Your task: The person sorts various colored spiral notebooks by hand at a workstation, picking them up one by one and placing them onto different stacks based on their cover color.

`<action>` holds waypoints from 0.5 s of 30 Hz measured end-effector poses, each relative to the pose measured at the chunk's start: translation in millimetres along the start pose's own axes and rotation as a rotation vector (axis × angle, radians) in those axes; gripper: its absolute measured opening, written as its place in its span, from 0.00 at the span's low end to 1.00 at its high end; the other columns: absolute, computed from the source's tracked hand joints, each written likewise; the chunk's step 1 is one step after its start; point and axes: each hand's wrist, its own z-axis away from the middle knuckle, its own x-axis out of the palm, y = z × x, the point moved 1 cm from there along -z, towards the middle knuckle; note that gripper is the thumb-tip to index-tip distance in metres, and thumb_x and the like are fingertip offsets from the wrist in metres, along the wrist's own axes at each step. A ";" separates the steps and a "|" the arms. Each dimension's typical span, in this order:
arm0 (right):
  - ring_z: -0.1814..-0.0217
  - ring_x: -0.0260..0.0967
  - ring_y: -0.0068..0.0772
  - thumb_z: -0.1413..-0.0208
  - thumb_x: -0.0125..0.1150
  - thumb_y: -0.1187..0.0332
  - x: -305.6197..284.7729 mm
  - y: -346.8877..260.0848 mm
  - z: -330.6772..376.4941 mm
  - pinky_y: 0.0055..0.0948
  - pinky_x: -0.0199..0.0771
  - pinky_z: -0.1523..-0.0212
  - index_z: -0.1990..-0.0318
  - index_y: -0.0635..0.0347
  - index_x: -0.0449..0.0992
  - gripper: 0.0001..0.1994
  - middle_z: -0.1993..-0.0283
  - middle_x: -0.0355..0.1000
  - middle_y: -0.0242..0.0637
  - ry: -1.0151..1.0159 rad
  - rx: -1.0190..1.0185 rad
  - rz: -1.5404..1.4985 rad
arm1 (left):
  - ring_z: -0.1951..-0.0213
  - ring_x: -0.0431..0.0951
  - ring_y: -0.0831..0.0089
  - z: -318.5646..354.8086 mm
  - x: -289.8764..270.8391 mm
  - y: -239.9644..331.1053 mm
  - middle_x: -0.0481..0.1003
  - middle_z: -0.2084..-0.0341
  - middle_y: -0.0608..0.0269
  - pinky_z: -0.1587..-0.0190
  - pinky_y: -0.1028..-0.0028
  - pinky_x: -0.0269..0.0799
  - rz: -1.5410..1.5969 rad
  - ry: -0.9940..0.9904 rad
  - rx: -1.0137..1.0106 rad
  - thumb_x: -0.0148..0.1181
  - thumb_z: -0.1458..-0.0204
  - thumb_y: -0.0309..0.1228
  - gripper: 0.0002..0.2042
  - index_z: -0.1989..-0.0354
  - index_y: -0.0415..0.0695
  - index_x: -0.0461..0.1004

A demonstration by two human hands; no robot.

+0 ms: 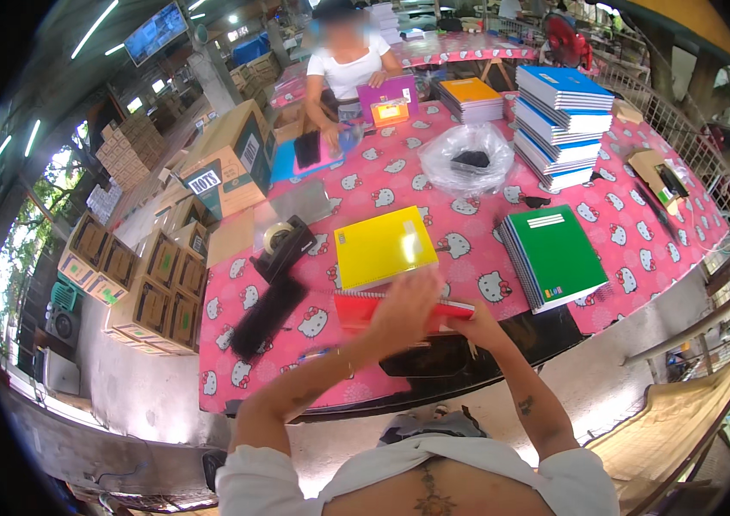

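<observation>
A red spiral notebook [354, 311] is at the table's near side, tilted up along its right part. My right hand [478, 327] is closed on its right edge. Over its middle lies my left hand [408, 308], blurred by motion, so its fingers cannot be made out. Just beyond both hands is a yellow spiral notebook [382, 245], lying flat. Farther right, a green notebook [558, 254] tops a small pile. A black tape dispenser [286, 248] stands left of the yellow notebook, with a long black fuzzy object [268, 320] nearer me.
Tall stacked blue notebooks [563, 129] and an orange-topped stack [471, 96] stand at the far right. A clear plastic bag [466, 163] lies mid-table. Across the table a person [349, 64] holds a purple notebook [403, 89]. Cardboard boxes [225, 163] line the left side.
</observation>
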 end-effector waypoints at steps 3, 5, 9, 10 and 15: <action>0.54 0.72 0.18 0.43 0.66 0.76 -3.5 13.5 -6.2 0.22 0.73 0.55 0.44 0.64 0.77 0.18 0.54 0.79 0.31 0.017 -0.151 -0.074 | 0.31 0.60 0.48 23.0 18.1 25.1 0.60 0.32 0.40 0.32 0.44 0.53 0.090 -0.004 0.272 0.52 0.41 0.55 0.38 0.33 0.32 0.60; 0.54 0.73 0.19 0.46 0.66 0.77 0.5 11.1 -3.3 0.26 0.74 0.51 0.46 0.64 0.78 0.18 0.58 0.81 0.38 0.039 -0.163 -0.075 | 0.30 0.59 0.49 -30.5 -20.7 9.7 0.60 0.32 0.41 0.31 0.45 0.50 -0.014 -0.070 -0.060 0.53 0.42 0.56 0.40 0.32 0.34 0.58; 0.58 0.73 0.19 0.48 0.66 0.77 0.9 26.3 -1.9 0.28 0.75 0.56 0.54 0.65 0.79 0.13 0.61 0.81 0.34 0.075 -0.041 -0.130 | 0.28 0.57 0.53 10.0 13.4 33.3 0.59 0.31 0.44 0.30 0.48 0.50 0.149 -0.132 0.167 0.52 0.41 0.54 0.38 0.31 0.36 0.58; 0.58 0.73 0.19 0.48 0.66 0.77 5.8 24.5 -5.4 0.28 0.75 0.56 0.54 0.65 0.79 0.13 0.61 0.81 0.34 0.068 -0.055 -0.131 | 0.28 0.56 0.52 26.4 24.4 38.0 0.58 0.30 0.44 0.30 0.48 0.49 0.119 0.028 0.204 0.53 0.41 0.55 0.39 0.31 0.36 0.58; 0.58 0.73 0.20 0.49 0.67 0.75 0.5 28.3 2.5 0.30 0.76 0.57 0.54 0.64 0.79 0.13 0.61 0.81 0.34 0.077 -0.093 -0.042 | 0.27 0.52 0.48 4.2 7.4 46.8 0.54 0.29 0.41 0.28 0.46 0.41 0.194 0.021 0.034 0.55 0.42 0.53 0.40 0.30 0.33 0.56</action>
